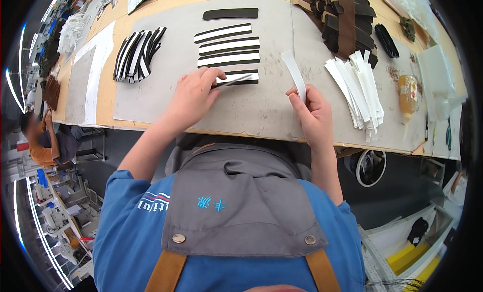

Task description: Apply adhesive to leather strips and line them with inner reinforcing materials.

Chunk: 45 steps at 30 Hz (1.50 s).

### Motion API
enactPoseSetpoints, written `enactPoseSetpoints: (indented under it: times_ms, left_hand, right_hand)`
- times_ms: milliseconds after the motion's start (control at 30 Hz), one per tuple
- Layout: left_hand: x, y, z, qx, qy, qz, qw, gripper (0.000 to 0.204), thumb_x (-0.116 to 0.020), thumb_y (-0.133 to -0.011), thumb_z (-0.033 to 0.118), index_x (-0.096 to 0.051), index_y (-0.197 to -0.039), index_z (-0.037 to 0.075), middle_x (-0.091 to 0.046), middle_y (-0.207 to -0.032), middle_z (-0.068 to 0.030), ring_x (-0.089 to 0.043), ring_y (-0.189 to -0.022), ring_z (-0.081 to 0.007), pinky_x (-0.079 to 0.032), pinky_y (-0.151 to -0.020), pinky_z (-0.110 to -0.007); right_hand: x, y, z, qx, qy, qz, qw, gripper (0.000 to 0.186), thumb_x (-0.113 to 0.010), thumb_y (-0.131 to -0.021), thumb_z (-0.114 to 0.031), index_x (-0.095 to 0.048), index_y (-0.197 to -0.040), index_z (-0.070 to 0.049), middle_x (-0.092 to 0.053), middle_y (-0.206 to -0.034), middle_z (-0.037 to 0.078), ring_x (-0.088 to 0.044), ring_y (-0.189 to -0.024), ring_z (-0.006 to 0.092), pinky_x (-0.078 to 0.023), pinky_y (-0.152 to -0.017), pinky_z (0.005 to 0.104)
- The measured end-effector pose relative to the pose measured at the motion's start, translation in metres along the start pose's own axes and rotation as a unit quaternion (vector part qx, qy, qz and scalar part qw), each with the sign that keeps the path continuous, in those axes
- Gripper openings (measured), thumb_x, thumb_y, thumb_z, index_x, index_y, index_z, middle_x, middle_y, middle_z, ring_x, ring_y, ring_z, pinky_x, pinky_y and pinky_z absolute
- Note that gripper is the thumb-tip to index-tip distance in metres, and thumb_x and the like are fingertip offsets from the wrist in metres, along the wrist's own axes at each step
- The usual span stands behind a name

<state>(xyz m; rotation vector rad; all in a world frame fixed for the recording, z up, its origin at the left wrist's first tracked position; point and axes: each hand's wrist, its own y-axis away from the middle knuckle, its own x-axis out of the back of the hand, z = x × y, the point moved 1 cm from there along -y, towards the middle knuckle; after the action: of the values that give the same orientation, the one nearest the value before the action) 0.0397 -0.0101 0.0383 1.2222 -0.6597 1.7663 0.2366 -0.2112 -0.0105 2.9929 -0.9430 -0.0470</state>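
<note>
My left hand (197, 97) is closed around a slim, pointed metal tool (235, 81), its exact kind unclear. The tool lies over the lowest black strip with a white band (251, 75) in a column on the grey work surface. Several more banded black strips (229, 45) lie above it, with a plain black strip (230, 14) at the top. Between thumb and fingers, my right hand (313, 113) pinches a white strip (295, 73), raised and apart from the column. To its right is a loose pile of white strips (357, 93).
A bundle of banded strips (138, 55) lies at left. Stacked brown and black pieces (344, 20) sit at the back right, near a black object (386, 40) and an amber squeeze bottle (408, 93). Another person (45, 141) sits at the far left.
</note>
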Motion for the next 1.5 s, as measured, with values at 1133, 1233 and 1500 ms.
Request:
enactPoseSetpoints:
  times_ms: [1133,1233,1500]
  left_hand:
    - [-0.007,-0.008,-0.034,-0.054,0.063,0.059,0.995,0.025,-0.073,-0.086,0.01,-0.061,-0.108,0.008,-0.063,-0.102,-0.0099,-0.062,-0.103,-0.0298,-0.049,-0.092,-0.041]
    - [-0.005,-0.01,-0.029,-0.005,0.077,0.021,0.997,0.026,-0.071,-0.086,0.008,-0.061,-0.11,0.008,-0.063,-0.107,-0.011,-0.06,-0.107,-0.0313,-0.048,-0.094,-0.041]
    - [-0.011,-0.007,-0.029,-0.062,0.064,0.078,0.993,0.021,-0.069,-0.086,0.005,-0.062,-0.106,0.009,-0.065,-0.103,-0.0084,-0.063,-0.102,-0.0297,-0.047,-0.095,-0.041]
  right_hand:
    - [-0.002,-0.009,0.001,-0.038,-0.076,0.012,0.996,0.016,-0.062,-0.105,-0.017,-0.063,-0.111,-0.002,-0.046,-0.073,-0.007,-0.036,-0.058,0.0022,-0.03,-0.052,0.0196]
    - [-0.005,-0.01,-0.002,-0.071,0.01,0.037,0.997,0.021,-0.063,-0.104,-0.018,-0.064,-0.118,-0.002,-0.05,-0.075,-0.006,-0.039,-0.059,0.0025,-0.033,-0.053,0.0211]
    - [-0.006,-0.013,-0.022,0.269,0.615,0.148,0.727,0.047,-0.075,-0.091,-0.02,-0.062,-0.133,-0.003,-0.066,-0.104,0.015,-0.064,-0.093,0.0244,-0.051,-0.078,0.033]
